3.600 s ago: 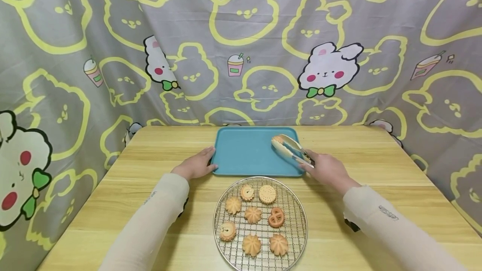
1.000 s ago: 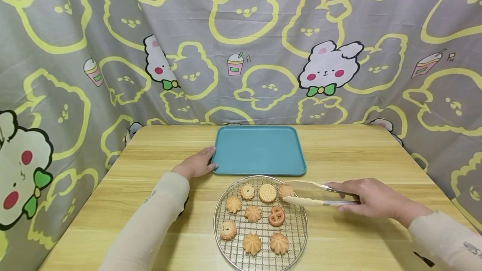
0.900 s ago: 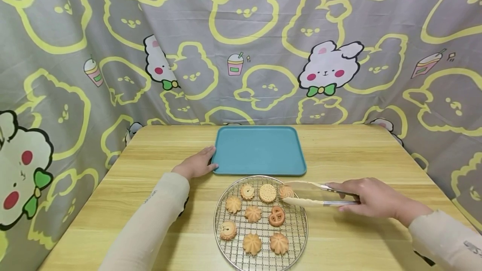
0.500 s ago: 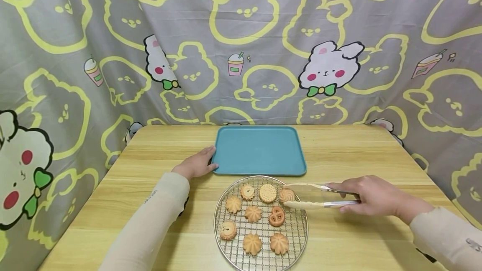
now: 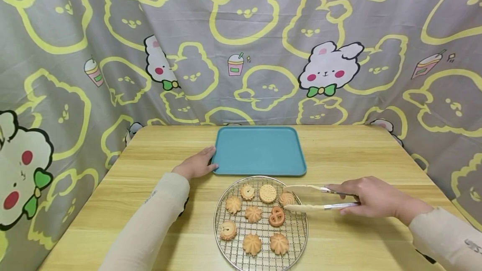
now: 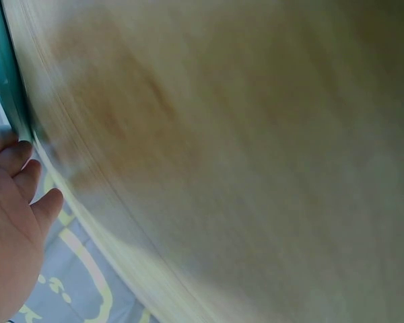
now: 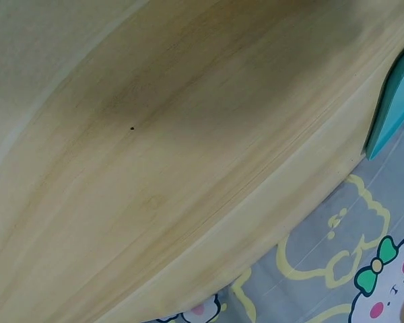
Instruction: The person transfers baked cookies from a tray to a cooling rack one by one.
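My right hand (image 5: 376, 195) grips a pair of tongs (image 5: 308, 208) with pale tips and metal handles. The tips lie on either side of a swirl cookie (image 5: 287, 198) at the right edge of a round wire rack (image 5: 299, 237); whether they still touch it I cannot tell. Fingers extended, my left hand (image 5: 195, 164) rests against the left edge of a blue tray (image 5: 260, 150), on which no cookie lies. In the left wrist view the left hand (image 6: 13, 229) shows beside the tray's rim (image 6: 7, 67). Only a sliver of the right hand shows in the right wrist view.
Several other cookies sit on the rack, among them a round dotted one (image 5: 267, 194), a pretzel-shaped one (image 5: 276, 216) and flower-shaped ones (image 5: 252, 244). The wooden table (image 5: 350, 149) ends at a patterned grey curtain (image 5: 263, 53) behind.
The swirl cookie, earlier in the tongs over the tray, is now on the rack. Lately tongs and cookie have shifted slightly nearer, and the tips look a little wider apart. Left hand unmoved.
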Demonstrator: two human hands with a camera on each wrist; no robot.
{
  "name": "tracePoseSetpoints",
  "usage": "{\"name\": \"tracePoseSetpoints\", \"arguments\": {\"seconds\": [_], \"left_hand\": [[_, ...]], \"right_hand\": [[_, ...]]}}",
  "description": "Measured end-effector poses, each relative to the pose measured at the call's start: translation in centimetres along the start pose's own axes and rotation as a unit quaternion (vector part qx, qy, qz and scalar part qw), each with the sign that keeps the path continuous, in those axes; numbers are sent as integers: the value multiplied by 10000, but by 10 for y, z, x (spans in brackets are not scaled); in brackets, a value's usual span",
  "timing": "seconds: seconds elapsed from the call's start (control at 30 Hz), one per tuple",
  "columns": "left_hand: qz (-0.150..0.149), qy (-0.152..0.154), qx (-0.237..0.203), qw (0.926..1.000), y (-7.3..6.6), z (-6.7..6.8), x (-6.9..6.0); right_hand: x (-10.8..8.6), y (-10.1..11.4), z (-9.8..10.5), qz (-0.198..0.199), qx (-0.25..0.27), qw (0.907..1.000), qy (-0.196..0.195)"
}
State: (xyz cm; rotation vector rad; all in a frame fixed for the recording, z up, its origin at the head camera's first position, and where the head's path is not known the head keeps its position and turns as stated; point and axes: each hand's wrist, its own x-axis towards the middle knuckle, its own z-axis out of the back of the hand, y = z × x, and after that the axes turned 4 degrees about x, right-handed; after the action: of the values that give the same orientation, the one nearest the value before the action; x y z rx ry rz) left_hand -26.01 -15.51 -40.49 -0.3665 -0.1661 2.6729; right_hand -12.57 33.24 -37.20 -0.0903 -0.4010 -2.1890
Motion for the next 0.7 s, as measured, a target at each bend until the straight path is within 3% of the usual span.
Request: {"name": "tracePoseSetpoints", "arguments": {"seconds": [0.4, 0.7], "left_hand": [[-23, 0, 30, 10000, 0, 0, 1], [0, -7, -3, 10000, -1, 1, 0]], "right_hand": [[2, 1, -3, -341, -73, 9988, -355], [9, 4, -16, -859, -49, 9954, -432]]}}
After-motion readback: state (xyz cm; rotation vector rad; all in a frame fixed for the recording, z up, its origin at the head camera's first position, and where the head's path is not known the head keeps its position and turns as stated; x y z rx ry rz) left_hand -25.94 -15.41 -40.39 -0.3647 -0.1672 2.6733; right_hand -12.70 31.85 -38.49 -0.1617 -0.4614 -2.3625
